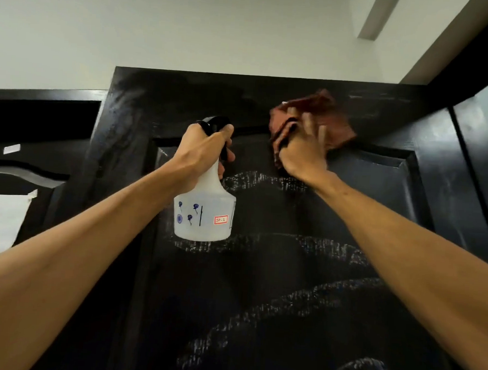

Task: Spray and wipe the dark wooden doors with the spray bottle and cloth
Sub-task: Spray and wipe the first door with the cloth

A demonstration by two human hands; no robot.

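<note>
- The door filled the centre of the view, seen from below, dark and panelled, with its top edge just under a pale ceiling.
- Curved whitish streaks crossed the door's middle panel in about 4 bands, from near the wrists down to the bottom of the view.
- The cloth, reddish-brown and bunched, lay flat against the door's upper rail, just above the raised moulding of the panel.
- The right hand pressed on the cloth, with the fingers spread over it and curled into its folds; the fingers and cloth were blurred.
- The bottle, translucent white with a black spray head, hung upright in front of the door, left of the cloth and apart from it.
- The bottle carried blue printed marks and 1 small red-bordered label reading "SP-1".
- The left hand was wrapped tight round the bottle's neck just below the spray head, with the fingers closed around the front.
- It could not be told whether a finger rested on the trigger.
- Both forearms were bare and reached upward from the lower corners of the view.
- A 2nd dark door stood to the left, set back, with a small white tag near its upper part.
- A white paper sheet was taped to that door; only part of its lettering showed.
</note>
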